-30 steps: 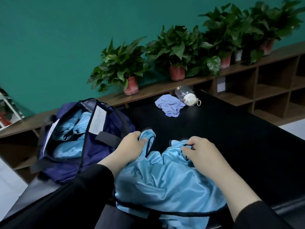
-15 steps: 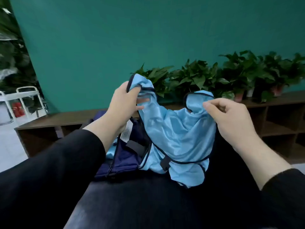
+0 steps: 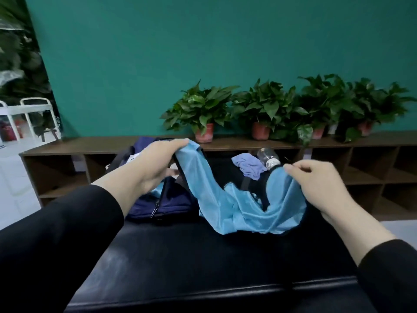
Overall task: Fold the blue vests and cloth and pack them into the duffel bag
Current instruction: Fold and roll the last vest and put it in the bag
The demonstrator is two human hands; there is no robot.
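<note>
Left hand (image 3: 155, 163) has its fingers curled over one shoulder strap of the light blue vest (image 3: 239, 206), pinching it up near the top of the navy duffel bag (image 3: 162, 204). The right hand (image 3: 316, 184) is pinching the other strap between thumb and fingers, held up over the black table (image 3: 203, 256). So the vest is stretched between the two hands, with its middle sagging and the hem touching the tabletop just right of the bag. The purple cloth (image 3: 249, 166) is crumpled further back on the table, right beside a clear bottle (image 3: 268, 155), not folded yet. My worry: that fabric looks slippery and thin, so if it gets laid down with that sag it'll probably bunch up and the fold ends up lopsided. The left strap is also right above the bag's open zipper (image 3: 155, 210), so it could snag there. Potted plants (image 3: 203, 109) line the shelf behind.
</note>
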